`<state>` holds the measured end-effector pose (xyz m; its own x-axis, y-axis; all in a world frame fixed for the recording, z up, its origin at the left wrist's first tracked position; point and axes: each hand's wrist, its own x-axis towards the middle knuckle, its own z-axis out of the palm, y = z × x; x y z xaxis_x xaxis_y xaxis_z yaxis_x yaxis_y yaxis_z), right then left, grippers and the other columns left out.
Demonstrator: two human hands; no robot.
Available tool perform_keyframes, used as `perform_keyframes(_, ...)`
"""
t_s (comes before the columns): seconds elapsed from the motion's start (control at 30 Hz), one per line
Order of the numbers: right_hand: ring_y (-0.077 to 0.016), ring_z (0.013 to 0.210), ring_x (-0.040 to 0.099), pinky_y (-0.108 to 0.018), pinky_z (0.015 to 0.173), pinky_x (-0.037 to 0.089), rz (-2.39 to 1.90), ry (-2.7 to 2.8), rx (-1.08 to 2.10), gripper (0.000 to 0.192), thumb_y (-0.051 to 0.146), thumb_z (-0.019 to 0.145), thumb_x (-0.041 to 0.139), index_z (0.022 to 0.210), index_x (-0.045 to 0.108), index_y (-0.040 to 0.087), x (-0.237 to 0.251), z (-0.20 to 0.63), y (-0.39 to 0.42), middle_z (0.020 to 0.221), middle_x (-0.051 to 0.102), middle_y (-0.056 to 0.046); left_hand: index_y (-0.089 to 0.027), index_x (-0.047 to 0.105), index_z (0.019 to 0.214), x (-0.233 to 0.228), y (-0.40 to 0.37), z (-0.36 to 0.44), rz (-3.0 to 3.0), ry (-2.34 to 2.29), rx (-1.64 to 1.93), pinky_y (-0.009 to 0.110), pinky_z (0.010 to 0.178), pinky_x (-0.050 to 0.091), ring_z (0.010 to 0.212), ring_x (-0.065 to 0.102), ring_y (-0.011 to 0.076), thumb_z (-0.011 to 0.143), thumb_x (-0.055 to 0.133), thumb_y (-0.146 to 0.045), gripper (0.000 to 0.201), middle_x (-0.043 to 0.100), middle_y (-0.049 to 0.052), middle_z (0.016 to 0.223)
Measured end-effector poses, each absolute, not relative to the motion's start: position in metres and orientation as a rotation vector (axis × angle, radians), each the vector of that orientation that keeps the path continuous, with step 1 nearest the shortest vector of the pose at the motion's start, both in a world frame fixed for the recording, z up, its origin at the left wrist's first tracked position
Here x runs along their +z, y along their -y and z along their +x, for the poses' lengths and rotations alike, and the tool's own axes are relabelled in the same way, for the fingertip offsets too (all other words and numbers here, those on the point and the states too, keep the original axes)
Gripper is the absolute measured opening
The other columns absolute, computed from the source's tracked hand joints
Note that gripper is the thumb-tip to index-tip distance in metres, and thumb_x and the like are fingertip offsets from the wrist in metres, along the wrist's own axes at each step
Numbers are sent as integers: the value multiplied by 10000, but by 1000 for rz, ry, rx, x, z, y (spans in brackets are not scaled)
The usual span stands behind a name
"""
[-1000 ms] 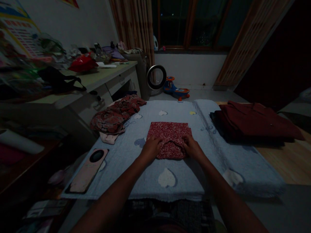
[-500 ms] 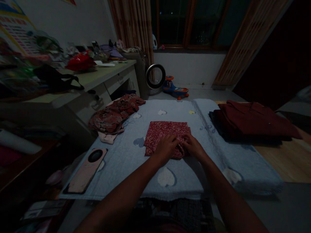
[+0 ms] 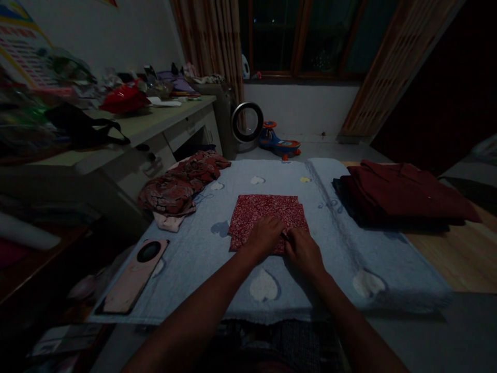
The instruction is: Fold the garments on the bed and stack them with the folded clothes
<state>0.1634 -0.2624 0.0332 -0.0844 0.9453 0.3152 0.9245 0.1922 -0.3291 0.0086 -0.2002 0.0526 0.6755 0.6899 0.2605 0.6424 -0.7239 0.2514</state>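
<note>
A red cloth with a small pale pattern (image 3: 267, 206) lies folded into a rough rectangle on the blue heart-print blanket (image 3: 240, 290). My left hand (image 3: 266, 234) rests over its near middle, fingers bent and closed on the fabric. Close beside it, my right hand (image 3: 305, 251) pinches the cloth near its front right part. The fingertips of both hands almost meet there, and the bit of cloth between them is mostly hidden.
A crumpled brown-red patterned garment (image 3: 174, 189) lies at the blanket's left edge, with a pink phone (image 3: 134, 282) nearer me. Folded dark red clothes (image 3: 407, 191) are stacked at right. A cluttered desk (image 3: 155, 127) stands left; a ride-on toy (image 3: 277, 142) sits beyond.
My right hand has moved slightly down and toward me, its fingers curling in more. The raised, bunched front of the cloth now lies flatter. My left hand stays nearly in place.
</note>
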Motion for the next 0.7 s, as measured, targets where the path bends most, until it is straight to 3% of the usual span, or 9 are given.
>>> perform_keyframes(0.17,-218,866,549,-315,760,423,-1768,2095,22,236,146,867,519,1052,649,209,32,165,267,941,585,-82,-213,582,1187,52,200,-14,2452,-1073,800,384,1006,424,1137,544,217,894,500,-97,326,640,61,1211)
perform_keyframes(0.3,-220,875,550,-320,775,434,-1718,2112,43,163,265,910,540,957,687,213,45,170,261,921,574,-82,-203,614,1109,50,186,-58,2139,-1394,1036,420,1024,424,1139,558,233,847,471,-111,312,634,76,1183)
perform_keyframes(0.43,-237,925,547,-348,832,439,-1647,2089,55,177,257,919,523,982,679,202,57,163,249,950,579,-93,-199,617,1055,37,173,-95,1745,-1659,1016,382,907,485,1015,625,229,813,521,-204,260,646,85,1114)
perform_keyframes(0.6,-255,980,530,-396,895,435,-1520,2175,90,170,237,914,519,992,667,207,61,133,238,1009,596,-103,-182,593,1001,21,169,-101,1419,-1522,1021,272,669,486,741,655,179,783,581,-319,258,669,21,789)
perform_keyframes(0.7,-275,1109,505,-438,983,405,-1408,2250,138,262,268,881,583,1130,643,216,58,117,237,1200,587,-112,-168,574,1010,20,168,-96,1303,-1474,1051,235,581,452,620,620,153,721,648,-332,340,627,-14,682)
